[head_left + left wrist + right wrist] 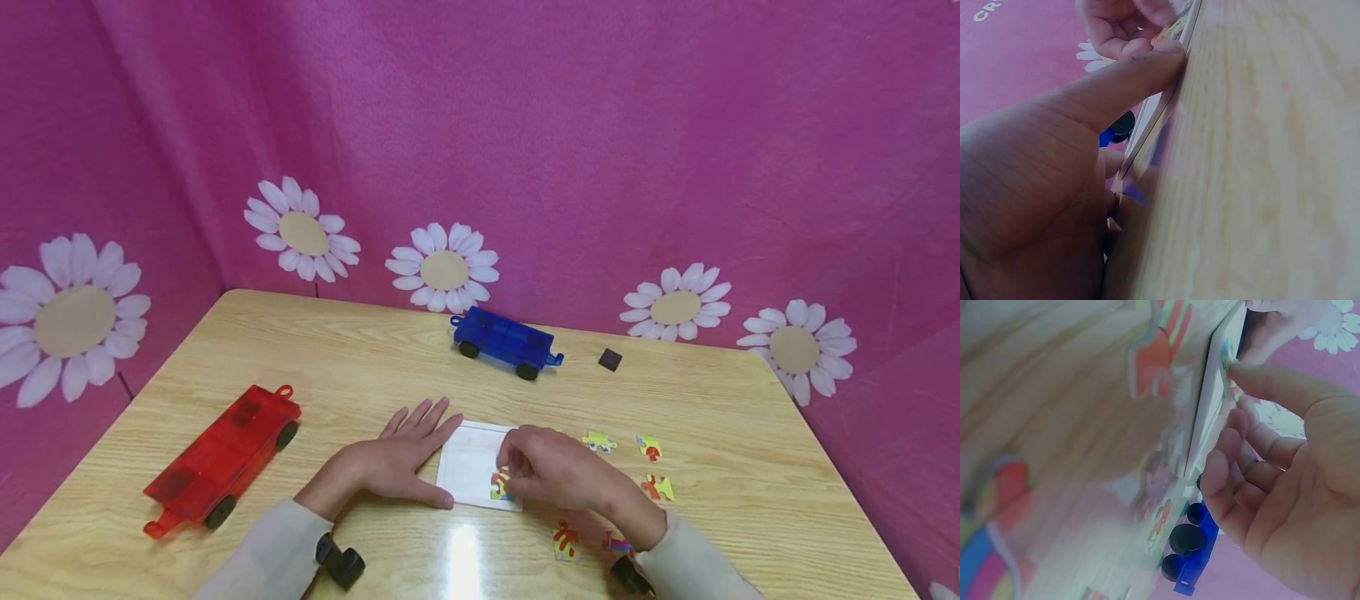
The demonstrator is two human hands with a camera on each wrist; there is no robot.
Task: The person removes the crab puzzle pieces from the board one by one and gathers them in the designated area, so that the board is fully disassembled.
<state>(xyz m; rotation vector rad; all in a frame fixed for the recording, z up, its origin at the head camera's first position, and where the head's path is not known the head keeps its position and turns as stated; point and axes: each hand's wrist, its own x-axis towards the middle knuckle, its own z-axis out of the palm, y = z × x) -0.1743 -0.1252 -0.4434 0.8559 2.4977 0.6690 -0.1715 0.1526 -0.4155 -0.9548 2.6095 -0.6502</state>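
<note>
A white puzzle board (471, 462) lies flat on the table, a jigsaw piece (498, 485) with red, yellow and blue print near its lower right corner. With fingers spread, my left hand (405, 454) steadies the board's left side; its thumb (1157, 59) touches the near edge in the left wrist view. My right hand (558, 468) is over the board's right side, pinching the jigsaw piece between thumb and forefinger. In the right wrist view the thumb (1285, 387) presses on the piece, and the other fingers are curled.
Several loose jigsaw pieces lie to the right, among them a yellow one with eyes (597, 442) and a red-and-yellow one (566, 542). A red toy wagon (225, 454) stands at left. Farther back are a blue toy wagon (504, 340) and a dark square tile (611, 359).
</note>
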